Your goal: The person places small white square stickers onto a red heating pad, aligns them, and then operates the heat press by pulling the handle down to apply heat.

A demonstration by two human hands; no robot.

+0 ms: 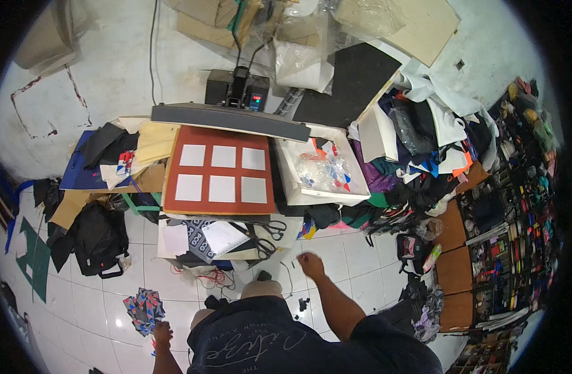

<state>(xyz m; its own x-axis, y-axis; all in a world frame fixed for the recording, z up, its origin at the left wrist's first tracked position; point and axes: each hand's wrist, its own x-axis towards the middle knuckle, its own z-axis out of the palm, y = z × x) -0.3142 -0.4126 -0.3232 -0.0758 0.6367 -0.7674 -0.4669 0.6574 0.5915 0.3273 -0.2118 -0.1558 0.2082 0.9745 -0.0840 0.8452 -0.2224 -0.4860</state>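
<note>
My left hand (162, 335) is low on the left, right beside a bunch of grey, red and blue patterned pieces (144, 310). Its fingers look bent, but whether they grip any of the pieces cannot be made out. My right hand (311, 265) is over the tiled floor, just right of the scissors (265, 248), with its fingers curled together and nothing visible in them. Ahead stands a heat press (231, 118) with its upper plate raised. On its red-brown pad (214, 165) lie several white squares (222, 156) in two rows.
A white box (292, 190) of small bagged pieces sits right of the press. Under the pad, a shelf holds a white sheet (225, 238) and patterned material. Cloth heaps (386, 181) fill the right. A black backpack (100, 240) and red cables (214, 278) lie on the floor.
</note>
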